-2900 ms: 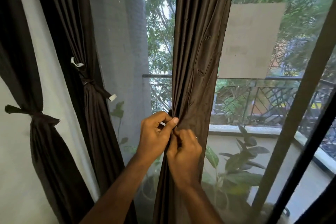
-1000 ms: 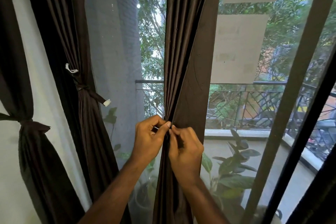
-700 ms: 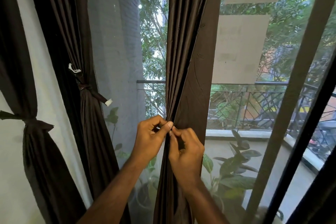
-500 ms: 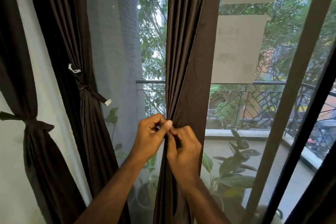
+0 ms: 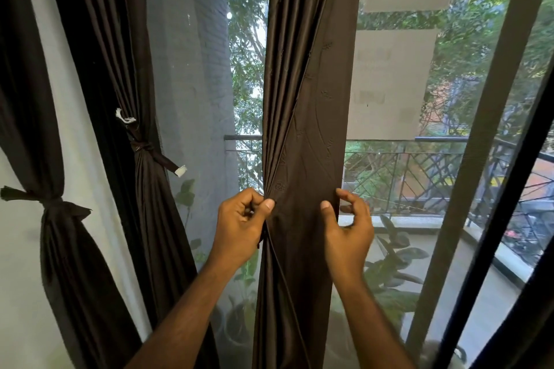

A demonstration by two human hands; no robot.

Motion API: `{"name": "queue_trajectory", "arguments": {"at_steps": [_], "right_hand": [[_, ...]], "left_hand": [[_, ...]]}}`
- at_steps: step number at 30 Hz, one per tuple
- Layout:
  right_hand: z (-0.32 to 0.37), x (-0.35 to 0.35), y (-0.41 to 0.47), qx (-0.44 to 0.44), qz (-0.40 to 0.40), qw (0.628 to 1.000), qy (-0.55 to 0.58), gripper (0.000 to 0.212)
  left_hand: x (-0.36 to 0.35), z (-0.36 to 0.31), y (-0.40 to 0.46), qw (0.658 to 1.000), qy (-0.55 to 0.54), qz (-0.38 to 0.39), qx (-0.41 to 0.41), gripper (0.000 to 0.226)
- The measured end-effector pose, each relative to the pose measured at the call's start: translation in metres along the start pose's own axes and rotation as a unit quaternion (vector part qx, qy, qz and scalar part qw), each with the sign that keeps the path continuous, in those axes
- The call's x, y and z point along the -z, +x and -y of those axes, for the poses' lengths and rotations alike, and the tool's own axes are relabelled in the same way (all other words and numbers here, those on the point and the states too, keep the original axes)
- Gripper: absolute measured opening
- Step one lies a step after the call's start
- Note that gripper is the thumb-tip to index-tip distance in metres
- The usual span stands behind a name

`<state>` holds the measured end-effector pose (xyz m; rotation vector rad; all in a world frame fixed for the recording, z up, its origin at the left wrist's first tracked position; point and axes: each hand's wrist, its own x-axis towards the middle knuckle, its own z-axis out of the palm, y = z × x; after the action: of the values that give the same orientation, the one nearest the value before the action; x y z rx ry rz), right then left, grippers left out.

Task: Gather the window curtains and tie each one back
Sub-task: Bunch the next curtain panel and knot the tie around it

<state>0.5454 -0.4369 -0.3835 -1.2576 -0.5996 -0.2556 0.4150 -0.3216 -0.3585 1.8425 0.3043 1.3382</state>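
Note:
A dark brown middle curtain (image 5: 305, 99) hangs loose in front of the window. My left hand (image 5: 241, 223) pinches its gathered folds at the left edge, thumb on the front. My right hand (image 5: 347, 228) holds the right edge at the same height, thumb on the front and fingers curled round behind the cloth. Between my hands the cloth lies flat and spread. Two more brown curtains hang to the left, each cinched: one by a tie (image 5: 144, 148) with a white end tab, the far-left one by a knot (image 5: 52, 205).
A dark window frame post (image 5: 479, 159) slants down on the right. Behind the glass are a balcony railing (image 5: 419, 159), potted plants (image 5: 392, 255) and trees. A sheer grey net (image 5: 186, 69) hangs between the tied curtains and the middle one.
My right hand has moved from beside the left hand out to the curtain's right edge, spreading the cloth flat. My left hand still pinches the folds in the same spot.

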Motion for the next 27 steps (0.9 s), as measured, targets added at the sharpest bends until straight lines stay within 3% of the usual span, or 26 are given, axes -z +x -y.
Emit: {"name": "queue_trajectory", "arguments": {"at_steps": [4, 9, 11, 13, 14, 16, 18, 27], "right_hand": [[-0.007, 0.000, 0.013, -0.077, 0.033, 0.996, 0.044, 0.038], [-0.010, -0.002, 0.011, -0.073, -0.020, 0.997, 0.025, 0.012], [-0.010, 0.000, 0.009, -0.074, -0.076, 0.994, 0.023, 0.018], [-0.006, 0.001, 0.001, -0.034, -0.116, 0.992, 0.016, 0.024], [-0.004, 0.000, -0.006, 0.023, -0.101, 0.995, -0.003, 0.020], [0.004, -0.009, -0.030, 0.154, -0.012, 0.987, -0.051, 0.011], [0.009, -0.020, -0.047, 0.222, 0.053, 0.970, -0.089, 0.006], [0.002, -0.030, -0.045, 0.233, 0.050, 0.958, -0.162, 0.016]], "left_hand": [[0.001, 0.000, -0.001, 1.000, 0.006, 0.008, 0.006, 0.030], [-0.002, 0.001, 0.000, 1.000, 0.021, -0.004, -0.005, 0.030], [-0.004, 0.000, -0.001, 0.999, 0.042, -0.022, -0.013, 0.029], [-0.008, 0.000, -0.003, 0.996, 0.067, -0.048, -0.031, 0.028], [-0.010, 0.000, -0.004, 0.994, 0.079, -0.062, -0.044, 0.028], [-0.016, 0.000, -0.006, 0.990, 0.101, -0.080, -0.064, 0.026], [-0.022, 0.002, -0.007, 0.988, 0.111, -0.078, -0.073, 0.026], [-0.024, -0.005, -0.007, 0.988, 0.109, -0.068, -0.089, 0.021]]}}
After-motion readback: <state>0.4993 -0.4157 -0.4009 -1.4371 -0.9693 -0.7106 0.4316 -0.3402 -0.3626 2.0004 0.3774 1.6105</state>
